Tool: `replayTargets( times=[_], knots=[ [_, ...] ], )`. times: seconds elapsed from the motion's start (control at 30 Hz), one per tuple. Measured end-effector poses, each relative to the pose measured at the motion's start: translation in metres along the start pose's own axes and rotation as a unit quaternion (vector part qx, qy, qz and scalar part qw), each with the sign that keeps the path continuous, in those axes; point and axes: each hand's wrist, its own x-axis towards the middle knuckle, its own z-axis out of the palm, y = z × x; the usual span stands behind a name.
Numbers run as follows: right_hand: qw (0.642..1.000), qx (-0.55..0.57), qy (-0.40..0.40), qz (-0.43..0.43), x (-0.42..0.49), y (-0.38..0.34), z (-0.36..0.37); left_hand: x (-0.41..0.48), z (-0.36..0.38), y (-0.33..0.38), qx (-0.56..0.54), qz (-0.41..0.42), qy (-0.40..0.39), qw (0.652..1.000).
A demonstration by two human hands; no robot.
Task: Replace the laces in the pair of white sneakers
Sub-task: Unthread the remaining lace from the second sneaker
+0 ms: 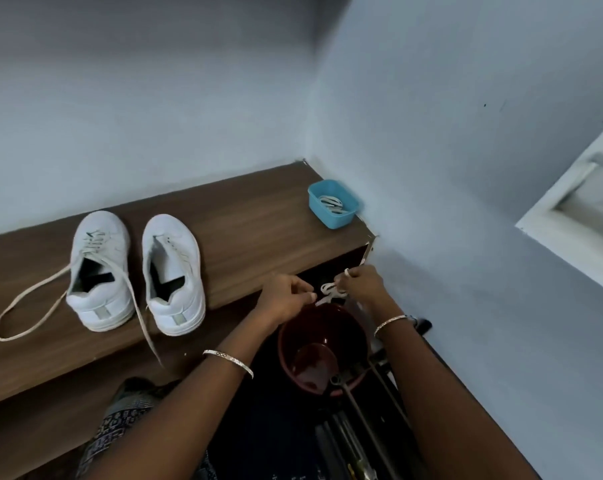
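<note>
Two white sneakers stand side by side on a brown wooden shelf [258,216], toes toward the wall. The left sneaker [99,268] has a loosened lace [26,327] trailing off both sides. No lace shows on the right sneaker [173,271]. To the right, beyond the shelf's front edge, my left hand [286,296] and my right hand [362,285] both pinch a bundled white lace [331,291] between them, above a dark red bucket [322,348].
A blue plastic tub [333,202] with coiled white laces sits at the shelf's far right corner against the wall. Inside the bucket lies a dark red mug. Dark metal rods stand beside it on the floor. Pale walls close in behind and right.
</note>
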Motion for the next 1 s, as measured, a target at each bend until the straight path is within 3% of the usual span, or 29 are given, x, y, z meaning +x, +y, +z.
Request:
replayTargets(
  times=[0.17,0.3,0.43,0.57,0.8,1.0],
  knots=[
    [0.982,-0.140,-0.121,0.029,0.025,0.033,0.026,0.010,0.001,-0.023,0.011,-0.024,-0.005,1.000],
    [0.983,-0.152,-0.090,0.053,0.034,0.035,0.033,0.015,-0.006,-0.036,-0.003,-0.037,0.002,0.999],
    [0.990,-0.102,-0.045,0.090,0.039,0.029,0.029,0.016,-0.007,-0.042,-0.019,-0.028,0.012,0.999],
    [0.990,0.063,-0.047,0.117,0.030,0.011,0.022,0.011,-0.012,-0.044,-0.036,-0.008,0.026,0.999],
    [0.987,0.152,-0.040,0.014,-0.023,-0.049,0.035,-0.010,-0.043,-0.042,-0.073,0.028,0.090,0.993],
    [0.967,0.184,-0.143,-0.099,-0.088,-0.117,0.091,-0.047,-0.111,-0.055,-0.101,0.055,0.203,0.972]
  ],
)
